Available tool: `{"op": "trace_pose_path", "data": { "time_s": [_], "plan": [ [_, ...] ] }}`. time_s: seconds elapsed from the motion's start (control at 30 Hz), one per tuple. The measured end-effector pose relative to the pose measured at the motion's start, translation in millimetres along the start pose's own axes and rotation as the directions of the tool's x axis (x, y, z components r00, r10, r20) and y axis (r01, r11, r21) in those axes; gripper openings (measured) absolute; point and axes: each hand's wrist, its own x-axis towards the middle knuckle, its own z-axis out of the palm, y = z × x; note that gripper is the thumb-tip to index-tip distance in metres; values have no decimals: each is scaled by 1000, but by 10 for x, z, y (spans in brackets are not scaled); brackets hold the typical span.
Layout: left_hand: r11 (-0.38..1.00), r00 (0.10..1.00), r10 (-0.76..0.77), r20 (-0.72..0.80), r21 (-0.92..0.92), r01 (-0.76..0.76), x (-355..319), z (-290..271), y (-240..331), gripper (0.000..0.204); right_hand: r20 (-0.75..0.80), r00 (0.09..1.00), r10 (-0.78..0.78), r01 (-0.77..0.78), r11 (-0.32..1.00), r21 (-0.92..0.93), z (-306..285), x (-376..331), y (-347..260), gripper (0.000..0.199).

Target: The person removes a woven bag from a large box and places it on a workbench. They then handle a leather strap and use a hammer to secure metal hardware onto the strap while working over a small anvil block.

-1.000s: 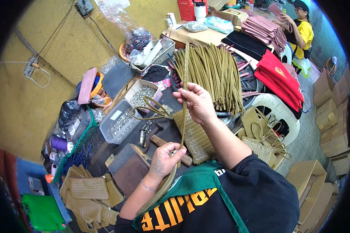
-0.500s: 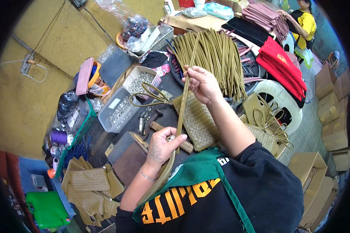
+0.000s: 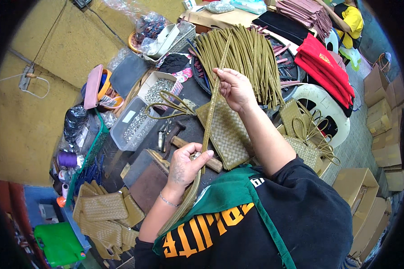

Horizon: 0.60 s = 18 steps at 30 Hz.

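Over a woven panel (image 3: 231, 132) slants a slender strap (image 3: 210, 114).

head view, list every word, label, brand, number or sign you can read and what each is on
Black shirt: large orange lettering, partly covered by the green apron; I won't copy it out.
Red cloth stack: gold emblem, too small to make out.
Clear plastic bin: white label, too small to read.
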Motion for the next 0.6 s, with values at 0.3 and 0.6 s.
{"op": "trace_pose_path", "data": {
  "time_s": [0.3,0.6],
  "plan": [
    [1000,1000,-9,-11,-14,8,-20,-1,-45,20,258,957,133,-104,987,-124,37,-106,4,21],
    [960,1000,9,16,-282,-4,22,-73,26,25,358,842,404,-298,901,-316,184,-581,242,12]
  ]
}}
